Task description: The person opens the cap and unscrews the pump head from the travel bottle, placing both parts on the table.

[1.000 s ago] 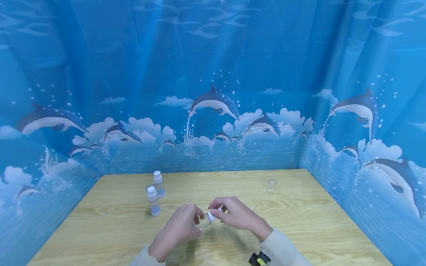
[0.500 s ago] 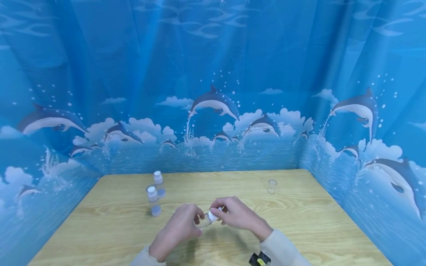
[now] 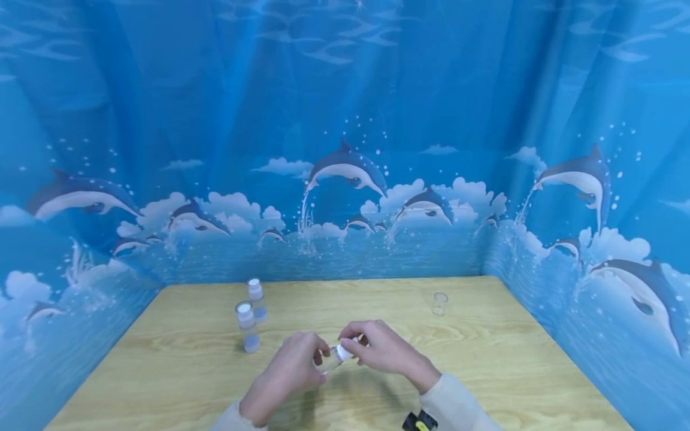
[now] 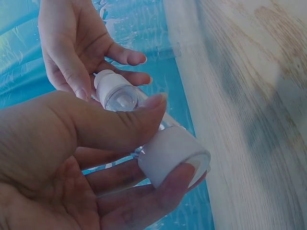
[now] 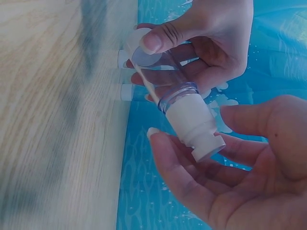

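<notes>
The left hand (image 3: 293, 362) pinches a clear pump bottle (image 5: 178, 98) by its base (image 4: 168, 155), above the near counter (image 3: 485, 359); the right hand (image 3: 385, 350) spreads around its collar (image 5: 191, 116). Probably light, stiff, slippery: hold base and collar. Far left stand 2 similar bottles (image 3: 247, 325).

Even, fairly bright head view, soft shadows on the wooden table (image 3: 485, 359) at lower centre, pale sheen on the blue curtain (image 3: 544, 84) at upper right, dimmer, hazy wrist views, small highlights on the clear bottle (image 4: 125, 99)
</notes>
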Demonstrator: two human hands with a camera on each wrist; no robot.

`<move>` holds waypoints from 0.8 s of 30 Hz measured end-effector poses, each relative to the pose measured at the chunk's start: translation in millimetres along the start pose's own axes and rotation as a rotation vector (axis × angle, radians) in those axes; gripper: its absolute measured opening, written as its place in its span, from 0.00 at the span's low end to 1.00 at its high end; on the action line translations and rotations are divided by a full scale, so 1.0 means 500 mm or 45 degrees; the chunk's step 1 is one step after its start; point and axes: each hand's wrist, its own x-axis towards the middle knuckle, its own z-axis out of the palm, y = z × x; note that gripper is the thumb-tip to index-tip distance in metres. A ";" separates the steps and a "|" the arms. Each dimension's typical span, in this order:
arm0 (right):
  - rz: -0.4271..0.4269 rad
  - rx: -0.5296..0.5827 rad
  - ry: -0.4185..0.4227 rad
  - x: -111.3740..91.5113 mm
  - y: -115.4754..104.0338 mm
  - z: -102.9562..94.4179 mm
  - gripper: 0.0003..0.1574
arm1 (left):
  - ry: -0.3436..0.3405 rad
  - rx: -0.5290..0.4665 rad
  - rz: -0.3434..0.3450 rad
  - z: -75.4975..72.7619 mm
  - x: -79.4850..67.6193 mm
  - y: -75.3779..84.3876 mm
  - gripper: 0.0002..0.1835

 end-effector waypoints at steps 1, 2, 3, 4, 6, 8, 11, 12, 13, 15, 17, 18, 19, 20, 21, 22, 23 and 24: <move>0.002 0.004 0.001 -0.001 0.001 0.000 0.14 | -0.003 0.000 -0.003 0.000 0.000 0.000 0.21; 0.003 0.008 0.002 -0.001 0.001 0.000 0.15 | -0.007 -0.001 -0.006 0.001 -0.001 0.000 0.21; 0.004 0.008 0.003 -0.002 0.001 0.000 0.15 | -0.006 -0.001 -0.005 0.002 -0.001 0.000 0.21; 0.007 0.010 0.003 -0.002 0.002 0.000 0.15 | -0.007 0.001 -0.008 0.002 -0.001 0.000 0.21; 0.011 0.014 -0.001 -0.002 0.001 0.000 0.15 | -0.006 0.003 -0.011 0.002 -0.001 0.001 0.21; 0.014 0.017 -0.006 -0.003 0.001 0.000 0.15 | -0.006 0.000 -0.013 0.002 -0.002 0.001 0.21; 0.018 0.021 -0.013 -0.003 0.000 0.000 0.16 | -0.007 -0.003 -0.016 0.001 -0.003 0.002 0.21; 0.019 0.022 -0.014 -0.003 0.000 0.000 0.16 | -0.007 -0.005 -0.016 0.000 -0.004 0.002 0.21; 0.020 0.022 -0.015 -0.003 0.000 0.000 0.16 | -0.007 -0.006 -0.016 0.000 -0.004 0.002 0.21; 0.023 0.025 -0.016 -0.003 0.000 0.000 0.15 | -0.007 -0.009 -0.013 0.000 -0.003 0.002 0.21; 0.025 0.026 -0.019 -0.003 0.000 0.001 0.14 | -0.006 -0.012 -0.010 0.001 -0.003 0.003 0.21; 0.026 0.027 -0.020 -0.002 -0.001 0.001 0.13 | -0.006 -0.012 -0.010 0.001 -0.002 0.002 0.21; 0.025 0.024 -0.022 -0.002 -0.001 0.001 0.12 | -0.005 -0.011 -0.010 0.001 -0.002 0.002 0.21; 0.023 0.017 -0.022 -0.002 -0.001 0.002 0.12 | -0.007 -0.011 -0.012 0.001 -0.002 0.002 0.21; 0.020 0.010 -0.024 -0.002 -0.001 0.002 0.11 | -0.010 -0.010 -0.016 0.001 -0.002 0.002 0.21; 0.016 -0.001 -0.024 -0.001 -0.001 0.002 0.11 | -0.013 -0.010 -0.018 0.001 -0.002 0.001 0.21; 0.008 -0.014 -0.023 -0.001 -0.001 0.003 0.10 | -0.014 -0.006 -0.018 0.000 -0.002 0.001 0.21; 0.003 -0.022 -0.022 -0.001 -0.001 0.003 0.10 | -0.016 -0.004 -0.018 0.000 -0.002 0.001 0.21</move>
